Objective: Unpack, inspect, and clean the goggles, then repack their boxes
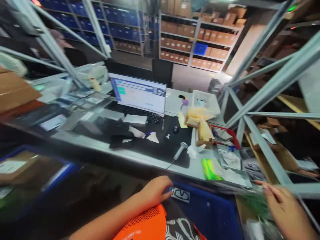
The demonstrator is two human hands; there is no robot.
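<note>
At six o'clock the left hand (pixel 160 188) is showing curled fingers by the blue bin (pixel 207 213), grip unclear; at four, the right hand (pixel 281 201) is pointing loosely open fingers toward ten.

The long counter (pixel 173 100) has a screen (pixel 140 91), a black mat (pixel 152 151), a white bin (pixel 216 105), a red tray (pixel 235 138) and a bright green packet (pixel 209 169) on it. The blurry gray things (pixel 77 122) on its left may be boxes.

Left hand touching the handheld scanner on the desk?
Apart. The head view shows the left hand below the desk's light front edge, with a visible gap to the handheld scanner.
</note>
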